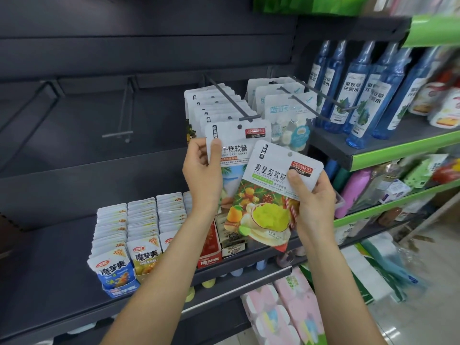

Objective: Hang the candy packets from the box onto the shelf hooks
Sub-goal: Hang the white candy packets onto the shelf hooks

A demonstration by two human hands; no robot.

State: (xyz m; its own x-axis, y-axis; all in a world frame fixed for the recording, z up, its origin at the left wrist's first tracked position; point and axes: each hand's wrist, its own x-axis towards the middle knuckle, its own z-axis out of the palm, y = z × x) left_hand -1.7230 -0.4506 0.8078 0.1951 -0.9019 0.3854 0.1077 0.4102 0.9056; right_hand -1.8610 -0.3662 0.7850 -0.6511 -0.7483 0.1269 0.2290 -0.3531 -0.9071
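Observation:
My left hand (202, 170) grips a white coconut-cake gummy packet (234, 145) by its left edge, its hang hole just under the tip of a dark hook (232, 102). Several similar packets (214, 105) hang behind it on that hook. My right hand (312, 197) holds a star-shaped gummy packet (271, 185), tilted, in front of and below the first. An empty hook (123, 115) juts out to the left. No box is in view.
White mint packets (281, 108) hang on the hook to the right. Blue bottles (358, 90) stand on the right shelf. Rows of snack pouches (129, 235) fill display boxes on the lower shelf (49, 282). Pastel packs (281, 312) sit below.

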